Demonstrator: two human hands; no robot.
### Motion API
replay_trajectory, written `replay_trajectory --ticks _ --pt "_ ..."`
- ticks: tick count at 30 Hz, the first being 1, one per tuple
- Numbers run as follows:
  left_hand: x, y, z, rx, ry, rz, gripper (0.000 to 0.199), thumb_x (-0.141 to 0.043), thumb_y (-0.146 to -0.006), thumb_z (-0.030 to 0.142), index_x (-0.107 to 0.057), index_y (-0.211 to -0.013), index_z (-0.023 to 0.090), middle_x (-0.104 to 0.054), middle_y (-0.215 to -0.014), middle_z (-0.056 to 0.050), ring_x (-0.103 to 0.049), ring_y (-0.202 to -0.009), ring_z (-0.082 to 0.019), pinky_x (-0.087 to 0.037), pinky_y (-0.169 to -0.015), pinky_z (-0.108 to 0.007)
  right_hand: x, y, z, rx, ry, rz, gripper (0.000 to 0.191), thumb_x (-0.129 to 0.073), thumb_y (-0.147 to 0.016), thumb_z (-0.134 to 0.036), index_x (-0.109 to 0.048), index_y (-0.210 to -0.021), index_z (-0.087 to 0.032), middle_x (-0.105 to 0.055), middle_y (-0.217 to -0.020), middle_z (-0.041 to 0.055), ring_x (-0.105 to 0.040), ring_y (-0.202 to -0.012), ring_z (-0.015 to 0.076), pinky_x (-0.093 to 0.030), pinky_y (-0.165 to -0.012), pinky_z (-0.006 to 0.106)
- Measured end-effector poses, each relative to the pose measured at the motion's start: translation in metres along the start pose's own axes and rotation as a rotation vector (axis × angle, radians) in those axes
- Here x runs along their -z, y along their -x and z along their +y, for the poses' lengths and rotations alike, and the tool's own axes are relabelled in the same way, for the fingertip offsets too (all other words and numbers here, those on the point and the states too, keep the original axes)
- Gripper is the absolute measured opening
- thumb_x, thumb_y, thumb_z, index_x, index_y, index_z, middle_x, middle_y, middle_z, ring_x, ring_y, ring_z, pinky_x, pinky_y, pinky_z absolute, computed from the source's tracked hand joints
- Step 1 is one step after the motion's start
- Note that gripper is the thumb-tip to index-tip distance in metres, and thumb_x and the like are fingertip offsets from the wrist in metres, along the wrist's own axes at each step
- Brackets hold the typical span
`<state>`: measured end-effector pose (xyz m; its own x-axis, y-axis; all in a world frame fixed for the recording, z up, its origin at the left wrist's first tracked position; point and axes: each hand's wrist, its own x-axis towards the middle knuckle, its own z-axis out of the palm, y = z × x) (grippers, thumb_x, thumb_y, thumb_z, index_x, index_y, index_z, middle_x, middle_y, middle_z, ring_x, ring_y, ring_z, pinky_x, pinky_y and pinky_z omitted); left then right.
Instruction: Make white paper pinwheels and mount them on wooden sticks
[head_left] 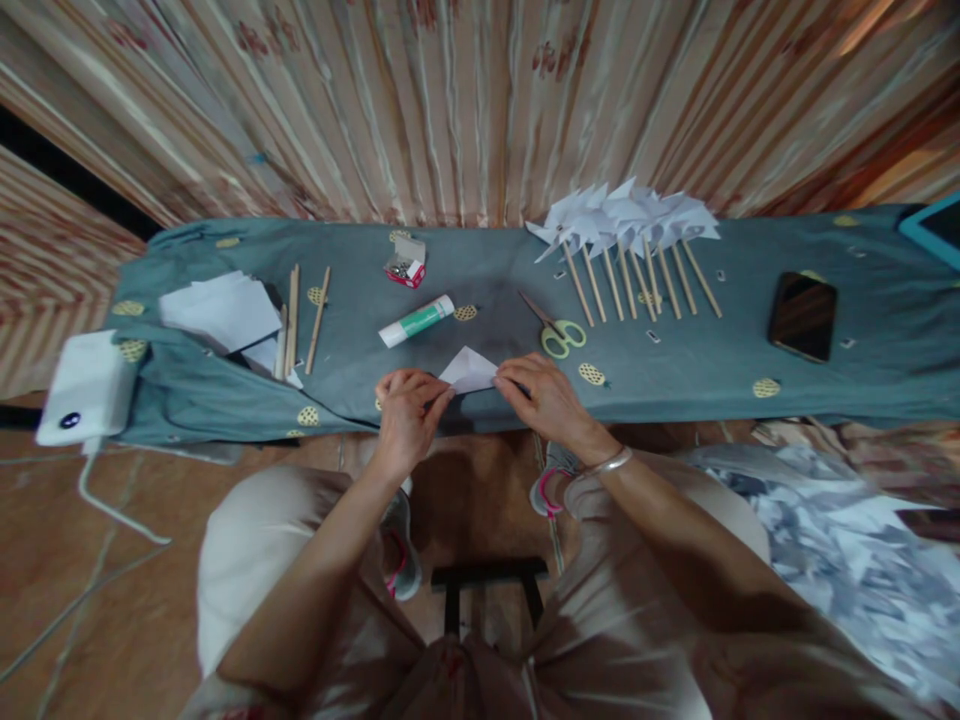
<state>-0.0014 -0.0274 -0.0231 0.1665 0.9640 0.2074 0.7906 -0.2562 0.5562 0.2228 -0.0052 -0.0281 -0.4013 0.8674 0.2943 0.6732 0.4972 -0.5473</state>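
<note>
A small white sheet of paper [469,367], folded to a triangle with its peak pointing away from me, lies at the near edge of the table. My left hand [409,410] pinches its left corner, and my right hand [541,392] pinches the right corner. Both hands are closed, with fingertips partly hiding the corners. Just beyond the paper are a glue stick [417,321] with a green label and, to the right, scissors [559,332] with light green handles. A small red and white box [406,265] of metal pins or tacks stands open farther back.
Paper pinwheels [626,218] on wooden sticks lie in a row at the back right. White paper sheets [221,308] and loose sticks [318,320] are at left. A phone [803,316] lies right; a white power bank [88,388] sits at the left end. A pile of paper pieces [862,560] is below right.
</note>
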Motion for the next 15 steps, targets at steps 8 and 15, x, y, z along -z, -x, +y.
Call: replay_trajectory --ticks 8,15 --pt "-0.0006 -0.0091 0.0011 0.061 0.006 -0.03 0.022 -0.056 -0.094 0.03 -0.075 -0.087 0.022 -0.075 -0.091 -0.005 -0.06 -0.101 -0.025 -0.031 -0.1 -0.046 -0.0042 -0.0019 -0.0009 -0.1 -0.019 0.056 0.021 -0.054 -0.095 -0.032 -0.07 -0.09 -0.02 -0.074 -0.09 0.0077 -0.065 -0.087 0.0236 -0.048 -0.084 0.037" --pt "-0.0021 -0.0102 0.0028 0.053 0.024 -0.056 0.02 -0.058 -0.093 0.028 -0.075 -0.085 0.022 -0.075 -0.089 -0.004 -0.06 -0.101 -0.025 -0.031 -0.103 -0.047 -0.0025 -0.0031 -0.0056 -0.138 -0.071 0.077 0.019 -0.058 -0.094 -0.036 -0.071 -0.094 -0.021 -0.074 -0.085 0.0051 -0.064 -0.081 0.0209 -0.047 -0.079 0.034"
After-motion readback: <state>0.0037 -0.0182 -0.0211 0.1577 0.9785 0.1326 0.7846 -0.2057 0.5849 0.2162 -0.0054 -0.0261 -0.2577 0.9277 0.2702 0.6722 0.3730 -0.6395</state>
